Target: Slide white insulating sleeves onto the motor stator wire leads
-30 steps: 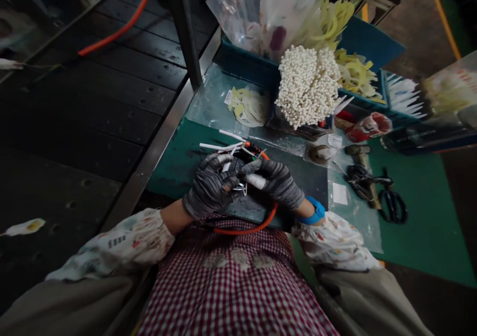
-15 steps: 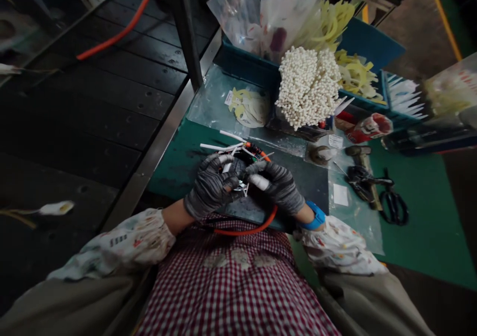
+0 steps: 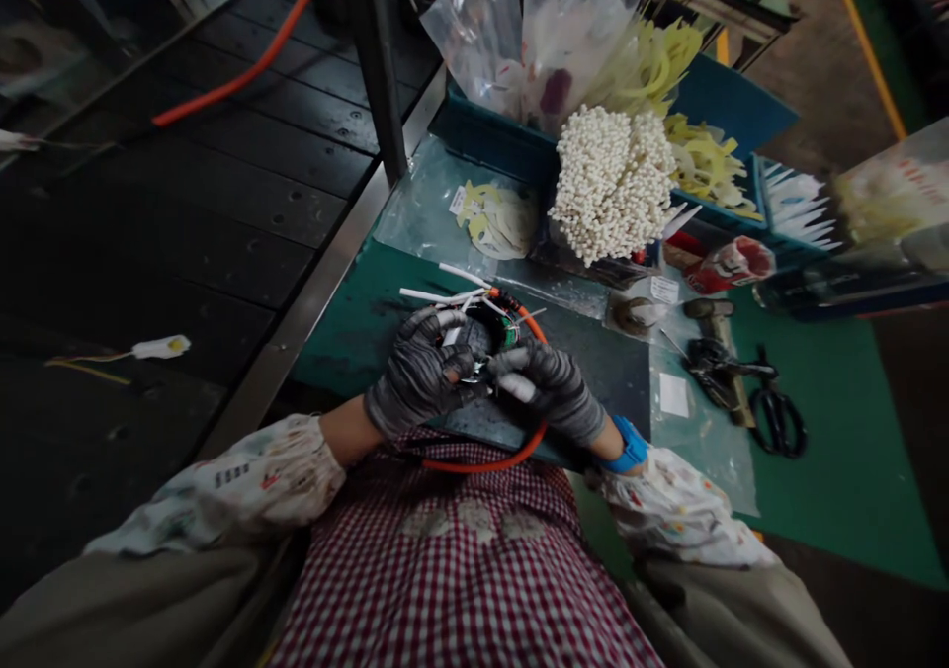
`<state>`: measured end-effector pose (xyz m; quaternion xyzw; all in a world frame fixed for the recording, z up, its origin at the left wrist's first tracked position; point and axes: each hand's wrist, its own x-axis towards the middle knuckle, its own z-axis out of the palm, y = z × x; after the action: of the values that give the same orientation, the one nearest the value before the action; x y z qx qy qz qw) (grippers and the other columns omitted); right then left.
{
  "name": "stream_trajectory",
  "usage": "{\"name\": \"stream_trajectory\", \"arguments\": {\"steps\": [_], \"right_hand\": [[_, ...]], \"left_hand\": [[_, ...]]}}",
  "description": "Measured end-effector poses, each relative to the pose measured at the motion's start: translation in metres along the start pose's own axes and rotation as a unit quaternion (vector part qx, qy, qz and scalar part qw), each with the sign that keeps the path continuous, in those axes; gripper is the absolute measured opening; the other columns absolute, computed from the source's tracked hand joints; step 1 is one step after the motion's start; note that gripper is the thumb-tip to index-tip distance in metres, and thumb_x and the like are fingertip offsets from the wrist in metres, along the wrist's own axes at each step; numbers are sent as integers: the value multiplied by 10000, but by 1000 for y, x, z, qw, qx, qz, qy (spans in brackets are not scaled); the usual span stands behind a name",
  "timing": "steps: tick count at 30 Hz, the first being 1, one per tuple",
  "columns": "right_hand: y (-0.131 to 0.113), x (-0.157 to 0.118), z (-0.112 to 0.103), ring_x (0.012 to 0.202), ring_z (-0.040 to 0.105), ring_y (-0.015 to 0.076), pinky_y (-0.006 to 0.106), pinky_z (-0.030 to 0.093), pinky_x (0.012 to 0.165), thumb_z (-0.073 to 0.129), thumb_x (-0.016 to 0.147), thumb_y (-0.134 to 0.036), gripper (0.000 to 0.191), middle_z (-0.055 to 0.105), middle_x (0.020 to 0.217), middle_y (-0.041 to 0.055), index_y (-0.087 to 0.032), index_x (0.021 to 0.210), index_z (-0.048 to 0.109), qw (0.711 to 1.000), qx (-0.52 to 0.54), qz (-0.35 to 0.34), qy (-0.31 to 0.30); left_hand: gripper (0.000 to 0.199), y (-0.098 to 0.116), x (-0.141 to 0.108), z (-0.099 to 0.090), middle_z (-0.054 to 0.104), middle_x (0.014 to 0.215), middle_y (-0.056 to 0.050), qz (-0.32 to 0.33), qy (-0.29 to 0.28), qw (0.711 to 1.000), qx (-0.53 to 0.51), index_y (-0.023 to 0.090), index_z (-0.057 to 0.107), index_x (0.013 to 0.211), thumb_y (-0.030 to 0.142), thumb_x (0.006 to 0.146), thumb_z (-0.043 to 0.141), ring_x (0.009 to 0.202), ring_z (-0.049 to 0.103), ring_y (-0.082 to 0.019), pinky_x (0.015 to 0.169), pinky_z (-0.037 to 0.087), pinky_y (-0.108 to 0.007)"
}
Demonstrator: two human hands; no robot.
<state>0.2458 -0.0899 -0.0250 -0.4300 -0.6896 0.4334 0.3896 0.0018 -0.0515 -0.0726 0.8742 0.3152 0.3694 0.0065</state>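
A round motor stator (image 3: 485, 330) with a dark middle and a green edge lies on the mat in front of me. White sleeved leads (image 3: 430, 295) stick out at its far left, and an orange cable (image 3: 528, 318) curves round its right side. My left hand (image 3: 424, 362), in a grey striped glove, is wrapped on the stator's left rim. At the near right rim my right hand (image 3: 550, 379), gloved alike with pale wrapping on a finger, has thumb and fingertips pinched together. Whatever is between those fingertips is too small to make out.
Behind the stator stands a thick bundle of white sticks (image 3: 612, 184), beside yellow-green strips (image 3: 708, 159) in a teal bin. A hammer (image 3: 716, 317) and black scissors (image 3: 777, 411) lie to the right. A dark slatted conveyor (image 3: 244, 194) runs along the left.
My right hand has drawn slightly back from the stator's far right rim, baring more of the green edge and orange cable. A white connector on the conveyor has shifted right and up.
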Motion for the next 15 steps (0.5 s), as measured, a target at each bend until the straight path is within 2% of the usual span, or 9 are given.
{"name": "stream_trajectory", "arguments": {"steps": [3,7,15], "right_hand": [[-4,5,5,960,799,231,402,654,912,760,1020,-371,142,856,1044,31,-271,1103,816,997,39,45,46],[-4,9,10,939,792,228,389,644,900,787,992,-335,108,850,1016,33,-245,1047,810,995,44,52,68],[2,3,8,943,798,233,408,644,908,741,1034,-377,152,854,1042,33,-274,1116,815,999,-5,26,44]], "left_hand": [[337,0,3,-3,754,1289,-88,21,11,1000,-2,243,742,958,576,995,700,1295,669,-298,1158,549,-520],[320,0,7,-6,768,1269,-63,39,9,999,-6,248,746,982,563,1007,698,1299,670,-285,1197,518,-502],[231,0,3,-3,770,1206,-55,26,-3,999,-27,254,758,986,484,959,751,1324,633,-301,1226,463,-521]]}}
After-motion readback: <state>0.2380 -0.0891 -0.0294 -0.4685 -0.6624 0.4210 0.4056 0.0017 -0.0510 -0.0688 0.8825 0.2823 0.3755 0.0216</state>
